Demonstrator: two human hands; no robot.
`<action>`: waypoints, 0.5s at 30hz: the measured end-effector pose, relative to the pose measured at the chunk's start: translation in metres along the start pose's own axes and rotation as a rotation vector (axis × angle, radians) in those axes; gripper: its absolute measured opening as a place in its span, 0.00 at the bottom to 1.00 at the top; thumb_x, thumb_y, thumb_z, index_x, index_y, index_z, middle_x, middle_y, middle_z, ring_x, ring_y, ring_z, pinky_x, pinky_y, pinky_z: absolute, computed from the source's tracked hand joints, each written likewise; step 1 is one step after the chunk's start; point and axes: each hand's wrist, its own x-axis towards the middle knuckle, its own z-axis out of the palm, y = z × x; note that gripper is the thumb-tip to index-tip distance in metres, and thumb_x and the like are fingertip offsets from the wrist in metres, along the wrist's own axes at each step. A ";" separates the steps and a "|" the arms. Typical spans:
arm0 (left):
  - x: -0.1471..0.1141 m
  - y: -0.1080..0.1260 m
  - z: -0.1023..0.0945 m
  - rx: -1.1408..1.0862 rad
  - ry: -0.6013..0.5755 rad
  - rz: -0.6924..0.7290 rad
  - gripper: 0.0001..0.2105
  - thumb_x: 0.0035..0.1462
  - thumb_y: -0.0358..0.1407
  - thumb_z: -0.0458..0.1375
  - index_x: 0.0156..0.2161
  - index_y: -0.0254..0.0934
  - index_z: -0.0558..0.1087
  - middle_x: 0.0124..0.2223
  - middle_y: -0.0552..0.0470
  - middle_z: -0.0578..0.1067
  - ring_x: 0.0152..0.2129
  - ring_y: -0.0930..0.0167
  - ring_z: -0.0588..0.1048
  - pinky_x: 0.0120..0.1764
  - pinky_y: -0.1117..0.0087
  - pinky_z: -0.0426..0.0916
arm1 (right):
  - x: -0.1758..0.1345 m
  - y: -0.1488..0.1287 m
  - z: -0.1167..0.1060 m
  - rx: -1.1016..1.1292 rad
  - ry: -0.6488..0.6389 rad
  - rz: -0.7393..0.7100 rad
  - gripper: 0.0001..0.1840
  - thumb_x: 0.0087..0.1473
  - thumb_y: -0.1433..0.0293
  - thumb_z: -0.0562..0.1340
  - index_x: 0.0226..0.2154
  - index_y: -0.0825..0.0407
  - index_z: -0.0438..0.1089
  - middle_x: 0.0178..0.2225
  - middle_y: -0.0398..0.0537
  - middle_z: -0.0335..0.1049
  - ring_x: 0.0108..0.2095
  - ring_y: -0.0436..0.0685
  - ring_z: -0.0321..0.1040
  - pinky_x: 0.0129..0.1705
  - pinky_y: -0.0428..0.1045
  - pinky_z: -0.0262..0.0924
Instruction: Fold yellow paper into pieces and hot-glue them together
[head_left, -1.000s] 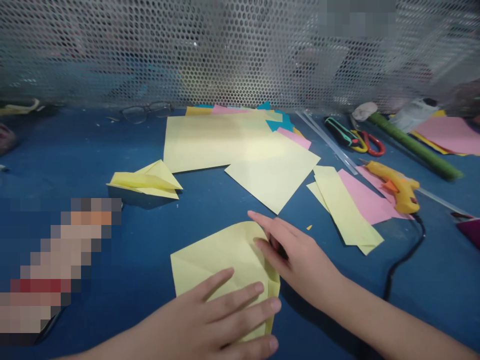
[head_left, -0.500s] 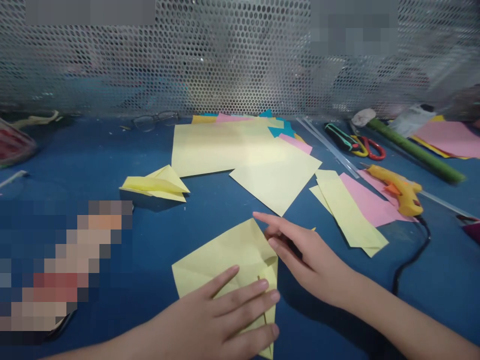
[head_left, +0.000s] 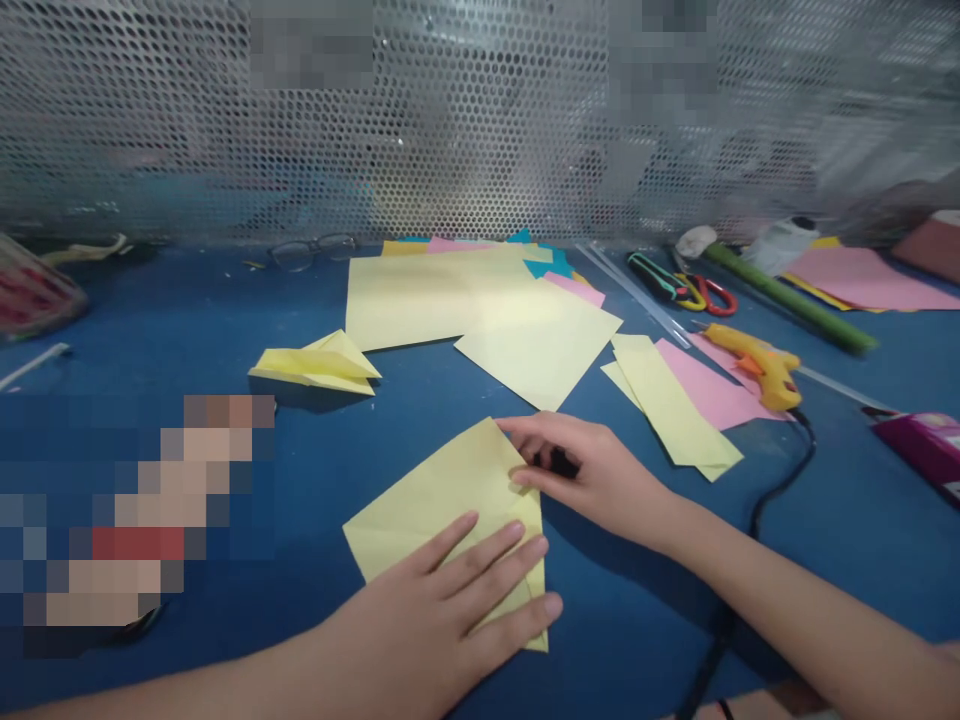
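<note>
A pale yellow sheet of paper (head_left: 442, 480), with a fold along its right side, lies on the blue table in front of me. My left hand (head_left: 465, 610) rests flat across its lower part, fingers spread. At the upper right edge, my right hand (head_left: 585, 465) has its thumb on the paper and its index fingertip by the top corner. Its other fingers curl in at the edge, partly hidden. Beyond, to the left, stands a folded yellow paper plane (head_left: 319, 365).
Larger yellow sheets (head_left: 405, 300) lie ahead, with a folded yellow strip (head_left: 664, 400) and pink paper (head_left: 712, 385) to their right. A yellow glue gun (head_left: 761, 365) trails a black cord. Scissors (head_left: 716, 295) and a green stick (head_left: 791, 297) lie farther back, before a perforated metal screen (head_left: 480, 130).
My right hand has come in from above the paper's corner onto its right edge, thumb now on the sheet. My left hand still lies flat on it. The camera view has shifted slightly.
</note>
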 end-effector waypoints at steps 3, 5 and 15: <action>0.004 0.007 0.017 0.117 0.172 0.027 0.23 0.69 0.38 0.49 0.65 0.30 0.60 0.67 0.40 0.60 0.63 0.56 0.61 0.59 0.59 0.64 | -0.001 -0.001 0.005 -0.014 0.040 -0.035 0.22 0.61 0.72 0.61 0.57 0.47 0.67 0.39 0.46 0.73 0.32 0.51 0.68 0.37 0.48 0.69; 0.006 0.011 0.021 0.136 0.183 0.041 0.22 0.70 0.38 0.49 0.63 0.27 0.63 0.65 0.40 0.63 0.61 0.56 0.65 0.58 0.60 0.66 | -0.003 -0.004 0.008 -0.027 0.056 -0.060 0.20 0.62 0.73 0.59 0.56 0.47 0.68 0.42 0.48 0.73 0.33 0.51 0.69 0.39 0.49 0.70; 0.002 0.011 0.011 0.208 0.238 0.074 0.20 0.68 0.27 0.42 0.60 0.29 0.68 0.62 0.47 0.71 0.58 0.65 0.70 0.57 0.67 0.66 | -0.008 -0.021 0.010 -0.039 0.072 0.091 0.14 0.60 0.69 0.63 0.48 0.53 0.72 0.33 0.45 0.74 0.26 0.49 0.67 0.28 0.44 0.67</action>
